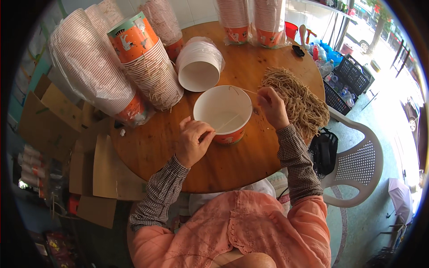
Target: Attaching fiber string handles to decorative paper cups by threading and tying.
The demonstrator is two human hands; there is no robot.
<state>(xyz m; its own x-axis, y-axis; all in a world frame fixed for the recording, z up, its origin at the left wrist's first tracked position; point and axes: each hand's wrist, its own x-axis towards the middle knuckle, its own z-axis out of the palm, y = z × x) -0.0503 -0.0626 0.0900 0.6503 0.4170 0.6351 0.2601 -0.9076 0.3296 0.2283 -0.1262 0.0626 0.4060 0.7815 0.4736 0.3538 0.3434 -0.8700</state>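
Observation:
A white-lined paper bucket (223, 107) with an orange printed outside stands upright before me on the round wooden table. My left hand (193, 139) is closed in a pinch at its near left rim, where a thin pale strand inside the bucket meets the fingertips. Beyond the right rim, my right hand (272, 106) pinches a thin tan string (243, 90) that runs to the bucket's far rim. Whether both strands are one string I cannot tell. Just right of that hand lies a large bundle of tan strings (298, 96).
Tall stacks of nested paper buckets (154, 73), some in clear plastic, line the table's left and far side. A shorter wrapped stack (199, 71) lies tipped toward me. A white plastic chair (357, 163) stands right, open cardboard boxes (105, 169) left. A small black object (298, 51) lies far right.

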